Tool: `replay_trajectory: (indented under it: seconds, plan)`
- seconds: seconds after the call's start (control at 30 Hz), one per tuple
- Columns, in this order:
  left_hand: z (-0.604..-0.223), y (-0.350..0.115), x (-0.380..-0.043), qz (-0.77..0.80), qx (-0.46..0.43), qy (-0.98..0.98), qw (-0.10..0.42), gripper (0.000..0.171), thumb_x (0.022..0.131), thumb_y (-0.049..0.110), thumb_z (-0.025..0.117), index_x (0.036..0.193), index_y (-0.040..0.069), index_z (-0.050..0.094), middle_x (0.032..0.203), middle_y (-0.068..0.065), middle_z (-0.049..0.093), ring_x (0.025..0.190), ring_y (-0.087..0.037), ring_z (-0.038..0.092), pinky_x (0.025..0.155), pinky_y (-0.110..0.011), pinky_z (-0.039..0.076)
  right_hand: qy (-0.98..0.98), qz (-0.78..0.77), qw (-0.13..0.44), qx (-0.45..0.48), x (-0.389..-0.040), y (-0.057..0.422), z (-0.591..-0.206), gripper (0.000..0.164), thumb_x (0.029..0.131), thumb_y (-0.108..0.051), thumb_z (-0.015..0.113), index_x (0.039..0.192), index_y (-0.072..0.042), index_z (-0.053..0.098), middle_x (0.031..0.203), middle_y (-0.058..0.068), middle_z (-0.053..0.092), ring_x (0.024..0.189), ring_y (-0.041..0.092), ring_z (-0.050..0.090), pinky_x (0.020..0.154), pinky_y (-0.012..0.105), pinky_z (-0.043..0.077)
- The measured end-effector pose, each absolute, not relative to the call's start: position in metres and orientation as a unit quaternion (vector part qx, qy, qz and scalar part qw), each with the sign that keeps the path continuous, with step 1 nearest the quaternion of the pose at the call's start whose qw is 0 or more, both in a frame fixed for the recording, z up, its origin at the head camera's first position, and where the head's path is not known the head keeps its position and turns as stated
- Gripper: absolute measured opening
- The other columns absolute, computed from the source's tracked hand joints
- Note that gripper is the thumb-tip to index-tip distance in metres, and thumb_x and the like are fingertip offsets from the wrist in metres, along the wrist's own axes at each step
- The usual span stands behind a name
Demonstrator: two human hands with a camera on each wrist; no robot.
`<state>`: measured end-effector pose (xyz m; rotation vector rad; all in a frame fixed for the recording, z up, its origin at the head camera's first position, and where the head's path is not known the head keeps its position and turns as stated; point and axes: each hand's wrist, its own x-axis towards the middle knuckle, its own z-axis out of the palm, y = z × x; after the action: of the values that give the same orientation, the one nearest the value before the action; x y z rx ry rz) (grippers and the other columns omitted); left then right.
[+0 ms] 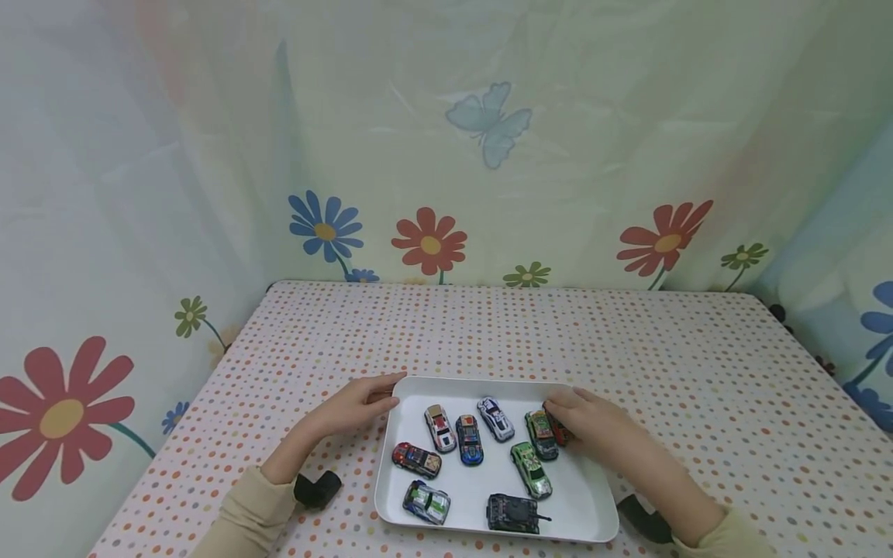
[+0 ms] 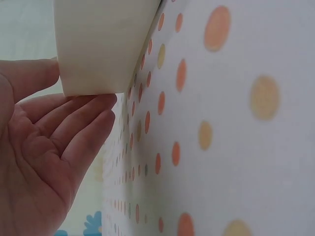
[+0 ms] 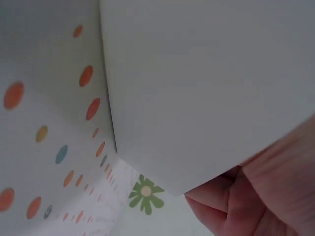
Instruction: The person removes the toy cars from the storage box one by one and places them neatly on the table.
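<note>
A white tray (image 1: 579,511) holds several toy cars and a dark toy tank (image 1: 512,513). My left hand (image 1: 356,404) touches the tray's far left corner. In the left wrist view its fingers (image 2: 81,125) lie fairly straight against the tray wall, thumb near the rim. Reaching over the right side, my right hand (image 1: 586,418) has its fingers around a red toy car (image 1: 560,431), which they partly cover. Close beside that car stands a dark green and orange toy car (image 1: 541,434). In the right wrist view the tray wall (image 3: 197,88) hides most of the fingers.
Nearby in the tray are a bright green car (image 1: 531,470), a white-and-blue car (image 1: 496,418) and a blue car (image 1: 470,439). More cars stand on the left. A dotted cloth (image 1: 502,333) covers the table, with a floral curtain (image 1: 558,155) behind.
</note>
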<state>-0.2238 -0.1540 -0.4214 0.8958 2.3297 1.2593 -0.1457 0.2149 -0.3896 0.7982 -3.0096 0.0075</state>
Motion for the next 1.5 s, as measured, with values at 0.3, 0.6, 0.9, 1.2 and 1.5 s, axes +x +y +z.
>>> replay_trajectory:
  seconds: [0.3,0.6,0.9,1.2,1.5]
  plan:
    - [-0.419,-0.155,-0.224,0.449,0.315,0.817,0.179,0.051,0.099,0.014,0.049,0.143,-0.006,0.031,0.132,-0.021,0.049,0.116,-0.027,0.052,0.093,-0.033,0.044,-0.963,-0.011,0.024,0.268,-0.147,0.212,-0.393,0.056,0.068,-0.01,0.082,0.119,0.003,0.06,0.12,0.02,0.057,0.106,0.044,0.054,0.083,0.054,0.047]
    - [-0.422,-0.154,-0.223,0.451,0.316,0.816,0.177,0.051,0.099,0.014,0.048,0.142,-0.006,0.031,0.132,-0.02,0.049,0.116,-0.026,0.052,0.093,-0.031,0.044,-0.956,-0.06,0.091,0.274,-0.142,0.208,-0.386,0.039,0.074,-0.001,0.076,0.111,0.001,0.064,0.109,0.016,0.062,0.087,0.033,0.064,0.068,0.039,0.055]
    - [-0.421,-0.154,-0.224,0.453,0.322,0.812,0.177,0.05,0.099,0.013,0.048,0.142,-0.007,0.03,0.13,-0.02,0.05,0.115,-0.026,0.053,0.093,-0.032,0.045,-0.953,-0.051,0.145,0.262,-0.141,0.209,-0.383,0.043,0.068,0.011,0.075,0.108,0.001,0.064,0.099,0.015,0.065,0.067,0.023,0.065,0.055,0.028,0.055]
    - [-0.421,-0.154,-0.223,0.448,0.324,0.814,0.178,0.05,0.099,0.013,0.048,0.142,-0.008,0.031,0.131,-0.022,0.049,0.116,-0.028,0.052,0.093,-0.032,0.045,-0.957,0.078,0.19,0.206,-0.145,0.245,-0.353,0.031,0.079,0.0,0.072,0.11,-0.001,0.067,0.094,0.016,0.068,0.08,0.031,0.067,0.06,0.038,0.055]
    - [-0.421,-0.154,-0.223,0.45,0.323,0.814,0.177,0.05,0.099,0.014,0.048,0.141,-0.008,0.031,0.13,-0.022,0.05,0.115,-0.028,0.053,0.091,-0.032,0.046,-0.964,0.056,0.234,0.109,-0.208,0.325,-0.445,0.03,0.084,-0.004,0.069,0.114,-0.001,0.063,0.103,0.022,0.065,0.091,0.038,0.062,0.07,0.048,0.052]
